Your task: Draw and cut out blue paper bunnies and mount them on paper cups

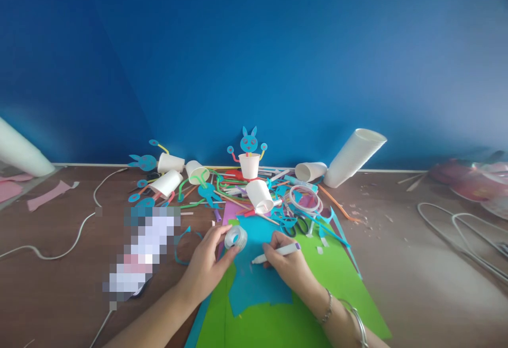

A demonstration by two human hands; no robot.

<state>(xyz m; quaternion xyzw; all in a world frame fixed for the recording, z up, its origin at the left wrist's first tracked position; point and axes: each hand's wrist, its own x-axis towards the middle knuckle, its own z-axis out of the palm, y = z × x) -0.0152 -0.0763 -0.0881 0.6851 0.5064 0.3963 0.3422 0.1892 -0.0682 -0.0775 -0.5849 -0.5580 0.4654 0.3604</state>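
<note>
My left hand (214,255) holds a roll of clear tape (235,238) between thumb and fingers, over the left edge of a blue paper sheet (257,287). In my right hand (286,263) is a white marker (278,253) with a purple end; its tip points left, close to the blue paper. Whether the tip touches the paper, I cannot tell. The blue sheet has irregular cut edges and lies on green paper (341,305). Behind my hands, a white cup (260,196) lies tipped over, and a blue rabbit figure (248,143) rises from an upright cup (249,166).
Black-handled scissors (297,226), a ring of tape (305,200) and several straws and scraps lie behind the papers. A stack of cups (354,158) leans at the wall. A pixelated object (145,252) with a cable lies at left; another cable (460,231) at right.
</note>
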